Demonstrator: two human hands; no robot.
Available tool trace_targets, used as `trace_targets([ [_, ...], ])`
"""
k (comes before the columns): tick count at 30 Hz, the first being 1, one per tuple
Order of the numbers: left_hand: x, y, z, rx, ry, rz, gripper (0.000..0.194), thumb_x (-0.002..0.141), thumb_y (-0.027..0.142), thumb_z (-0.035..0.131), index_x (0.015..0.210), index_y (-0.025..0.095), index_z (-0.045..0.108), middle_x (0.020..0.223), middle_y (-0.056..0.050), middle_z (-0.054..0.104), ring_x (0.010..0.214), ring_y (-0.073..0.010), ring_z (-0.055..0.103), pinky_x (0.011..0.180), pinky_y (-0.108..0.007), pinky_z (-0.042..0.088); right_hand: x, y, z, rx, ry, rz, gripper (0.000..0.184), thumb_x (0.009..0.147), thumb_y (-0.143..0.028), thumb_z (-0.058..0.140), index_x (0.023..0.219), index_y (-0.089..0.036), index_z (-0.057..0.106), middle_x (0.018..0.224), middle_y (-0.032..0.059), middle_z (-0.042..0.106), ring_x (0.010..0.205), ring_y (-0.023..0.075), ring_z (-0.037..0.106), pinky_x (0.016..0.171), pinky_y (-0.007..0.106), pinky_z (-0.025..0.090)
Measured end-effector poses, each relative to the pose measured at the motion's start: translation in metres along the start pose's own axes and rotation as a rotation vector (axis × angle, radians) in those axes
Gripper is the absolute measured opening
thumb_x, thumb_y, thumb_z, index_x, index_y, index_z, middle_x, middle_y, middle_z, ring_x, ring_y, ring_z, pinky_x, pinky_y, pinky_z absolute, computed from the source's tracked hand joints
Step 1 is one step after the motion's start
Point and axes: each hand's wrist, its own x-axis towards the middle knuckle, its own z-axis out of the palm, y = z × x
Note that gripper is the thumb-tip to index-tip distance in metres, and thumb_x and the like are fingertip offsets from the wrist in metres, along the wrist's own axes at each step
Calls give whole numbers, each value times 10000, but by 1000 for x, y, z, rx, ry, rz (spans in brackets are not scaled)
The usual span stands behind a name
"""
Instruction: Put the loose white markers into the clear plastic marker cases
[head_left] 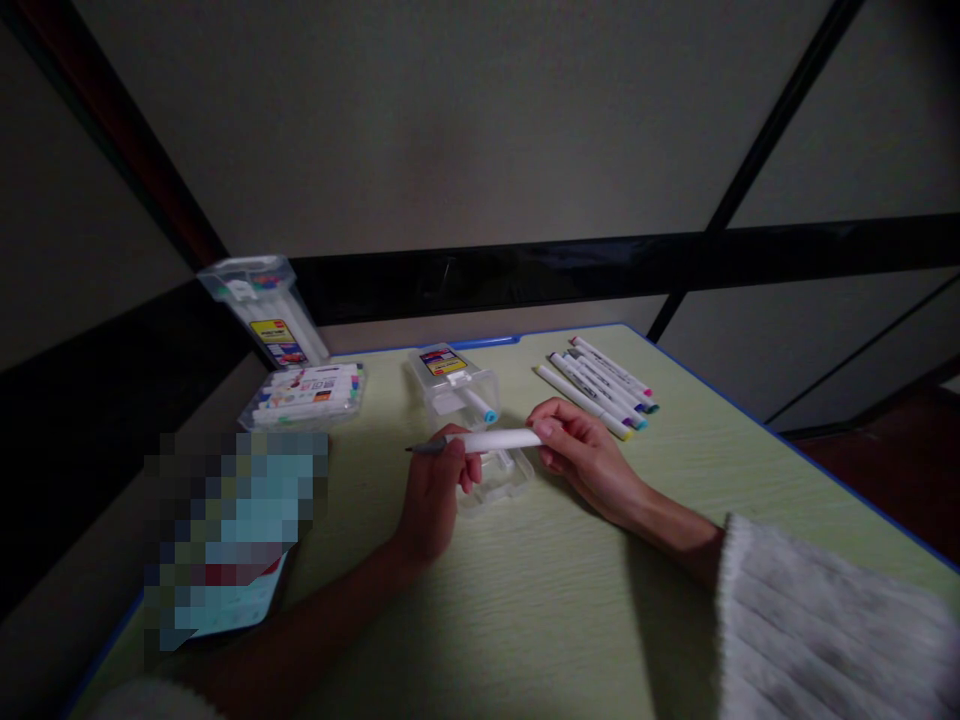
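A white marker (pixel 499 440) with a dark grey tip end is held level above the table between both hands. My left hand (pixel 435 490) pinches it close to the grey end, which points left. At the other end, the fingers of my right hand (pixel 581 450) close round the barrel. Just behind the marker lies a clear plastic case (pixel 450 385), its lid (pixel 499 480) folded open toward me and partly hidden by my left hand. One marker with a light blue end (pixel 480 405) sticks out of the case.
Several loose markers (pixel 600 385) lie side by side at the back right. To the left, a filled clear case (pixel 307 395) lies flat, with another marker case (pixel 270 320) upright behind it. A blurred-out flat device (pixel 247 530) rests at the left on the pale green table (pixel 525 620).
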Motion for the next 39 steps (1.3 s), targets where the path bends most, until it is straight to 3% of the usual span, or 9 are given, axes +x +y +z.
trace_targets([
  [7, 1, 2, 1, 16, 9, -19, 427, 790, 536, 391, 558, 181, 443, 484, 27, 446, 445, -91, 380, 456, -236, 324, -1, 0, 0, 59, -17, 1, 227, 670, -341, 710, 719, -168, 571, 477, -78, 429, 411, 38, 314, 393, 193, 181],
  [13, 1, 5, 2, 15, 15, -48, 429, 775, 554, 399, 559, 185, 439, 477, 24, 453, 442, -94, 384, 457, -239, 328, 0, 0, 2, 56, 10, 82, 268, 671, -375, 698, 648, -163, 535, 446, -78, 435, 380, 30, 312, 373, 184, 173],
  [24, 0, 3, 1, 13, -2, -8, 432, 796, 544, 394, 559, 185, 433, 495, 26, 439, 455, -94, 385, 472, -240, 331, -1, -1, 4, 56, 14, 120, 378, 687, -445, 668, 555, -182, 431, 348, -106, 361, 309, 19, 198, 323, 182, 90],
  [39, 0, 1, 0, 0, -18, -8, 537, 758, 677, 366, 575, 179, 447, 483, 22, 455, 444, -94, 384, 462, -241, 325, -1, 1, 5, 111, 51, 56, 340, 683, -423, 682, 597, -178, 464, 391, -94, 390, 347, 30, 244, 357, 189, 131],
])
